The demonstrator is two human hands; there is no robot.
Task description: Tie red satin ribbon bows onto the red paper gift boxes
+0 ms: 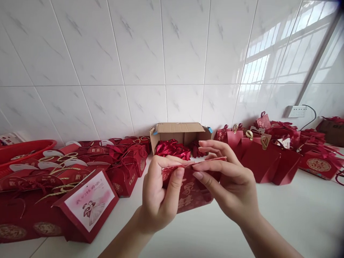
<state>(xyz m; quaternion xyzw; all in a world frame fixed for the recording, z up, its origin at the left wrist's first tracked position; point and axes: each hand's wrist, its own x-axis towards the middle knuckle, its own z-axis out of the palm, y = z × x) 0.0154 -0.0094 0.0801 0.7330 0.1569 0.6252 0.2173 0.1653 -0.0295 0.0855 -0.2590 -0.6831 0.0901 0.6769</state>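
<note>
A red gift bag (pixel 197 195) with pale gold characters is held up between my two hands, above the white tabletop. My left hand (pixel 161 193) grips its top edge at the left, thumb on the near face and fingers curled behind. With thumb and forefinger my right hand (pixel 228 179) pinches the same edge near its middle, while its other fingers are raised. Behind the bag an open cardboard box (pixel 180 128) holds shiny dark red ribbons (pixel 172 148). My fingers cover part of the bag's edge.
Rows of red gift boxes (pixel 126 181) with cords stand on the left, one bearing a picture card (pixel 90 200). A red plastic basket (pixel 29 146) is behind them. More red bags (pixel 260 161) stand at right, near a power strip (pixel 295 111). A tiled wall (pixel 145 53) rises behind.
</note>
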